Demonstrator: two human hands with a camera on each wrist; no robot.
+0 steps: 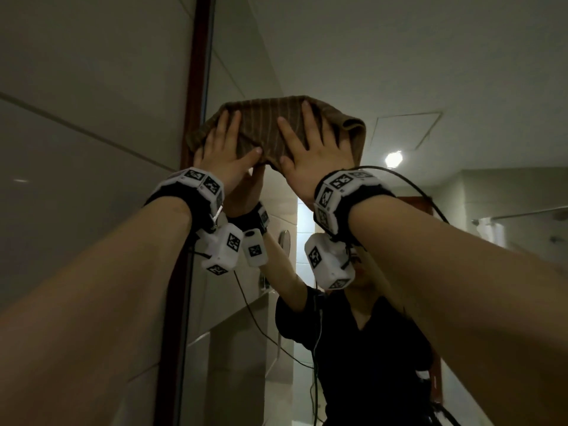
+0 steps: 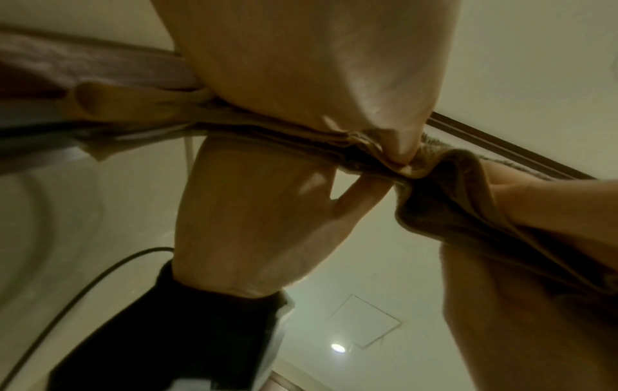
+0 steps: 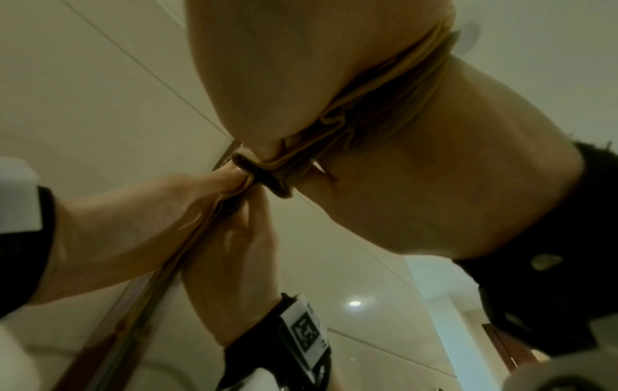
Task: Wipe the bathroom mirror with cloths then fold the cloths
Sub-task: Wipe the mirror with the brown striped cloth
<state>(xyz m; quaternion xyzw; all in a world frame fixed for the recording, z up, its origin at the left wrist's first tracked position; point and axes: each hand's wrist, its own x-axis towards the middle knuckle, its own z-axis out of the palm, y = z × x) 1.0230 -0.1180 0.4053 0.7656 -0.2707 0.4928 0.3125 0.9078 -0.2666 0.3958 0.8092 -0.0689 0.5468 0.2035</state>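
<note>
Head view: both hands, left point(image 1: 226, 155) and right point(image 1: 310, 155), lie flat with fingers spread, pressing the cloth point(image 1: 267, 130) to the mirror point(image 1: 399, 72). The cloth lies directly under both palms, long axis crosswise; unwiped glass lies mostly below and right, nearer the right hand.

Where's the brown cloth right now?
In the head view the brown striped cloth is high up against the mirror, beside its dark left frame, pressed flat under the left hand and right hand.
</note>
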